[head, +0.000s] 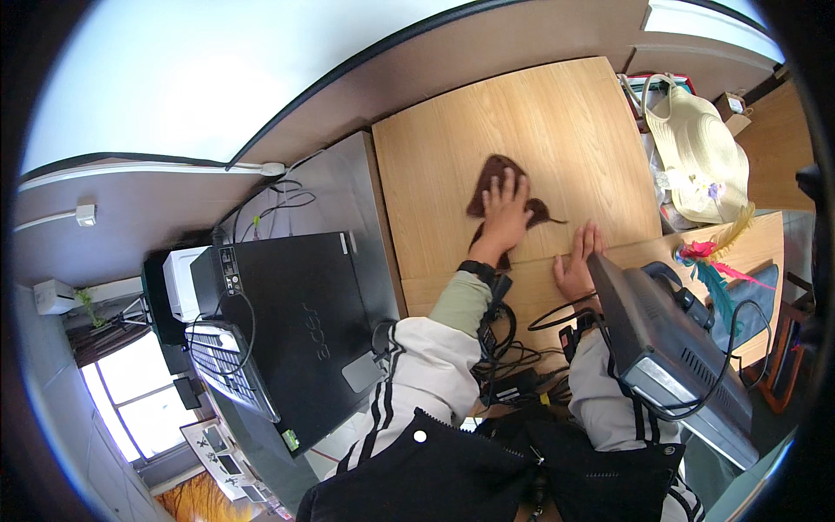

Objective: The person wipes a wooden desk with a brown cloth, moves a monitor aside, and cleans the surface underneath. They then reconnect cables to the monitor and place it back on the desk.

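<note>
A dark brown cloth (486, 189) lies crumpled on a light wood-grain desktop (554, 117). My left hand (505, 212) is spread flat over the cloth and holds it pressed to the wood; parts of the cloth are hidden beneath the palm and wrist. To the right, near a seam in the wood, my right hand (577, 261) rests palm down with nothing in it, its thumb held apart. Close beside my right forearm stands a dark monitor (672, 346), its vented back partly in view.
Tangled black cables (509, 355) lie between my forearms. An Acer computer tower (293, 326) is at left, bearing a keyboard (228, 368). At right are a straw hat (698, 150), colourful feathers (714, 274) and a blue-grey pouch (747, 310). A wall (456, 59) borders the far side.
</note>
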A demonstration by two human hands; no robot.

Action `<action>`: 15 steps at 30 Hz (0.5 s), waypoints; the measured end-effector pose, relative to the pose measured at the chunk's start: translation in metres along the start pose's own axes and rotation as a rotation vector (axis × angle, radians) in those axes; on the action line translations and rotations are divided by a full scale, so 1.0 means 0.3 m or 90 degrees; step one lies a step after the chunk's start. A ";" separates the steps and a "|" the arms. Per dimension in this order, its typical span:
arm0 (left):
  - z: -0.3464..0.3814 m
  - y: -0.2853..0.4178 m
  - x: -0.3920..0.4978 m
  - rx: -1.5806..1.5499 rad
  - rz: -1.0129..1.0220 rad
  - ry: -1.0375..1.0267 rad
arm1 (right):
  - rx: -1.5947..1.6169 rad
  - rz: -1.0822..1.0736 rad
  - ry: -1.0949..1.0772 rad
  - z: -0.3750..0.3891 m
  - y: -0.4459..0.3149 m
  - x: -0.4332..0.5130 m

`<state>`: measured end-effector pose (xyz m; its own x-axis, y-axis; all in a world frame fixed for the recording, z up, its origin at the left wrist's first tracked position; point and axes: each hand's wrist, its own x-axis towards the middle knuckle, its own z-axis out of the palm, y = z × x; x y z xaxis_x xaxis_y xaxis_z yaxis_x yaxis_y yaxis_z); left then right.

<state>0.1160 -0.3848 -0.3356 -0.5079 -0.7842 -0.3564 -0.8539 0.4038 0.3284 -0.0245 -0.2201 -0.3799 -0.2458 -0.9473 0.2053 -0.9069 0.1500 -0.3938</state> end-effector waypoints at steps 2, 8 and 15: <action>0.017 0.049 -0.031 -0.012 0.070 -0.038 | -0.003 -0.005 -0.019 0.001 0.003 -0.002; 0.064 -0.157 -0.184 -0.034 0.067 0.065 | -0.017 -0.004 -0.057 -0.014 0.002 0.001; 0.029 -0.508 -0.424 -0.033 -0.294 0.074 | -0.014 0.040 -0.091 -0.030 -0.011 0.008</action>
<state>0.3097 -0.3424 -0.3478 -0.0584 -0.9245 -0.3767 -0.9790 -0.0207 0.2026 -0.0252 -0.2202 -0.3699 -0.2530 -0.9661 0.0509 -0.8986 0.2152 -0.3823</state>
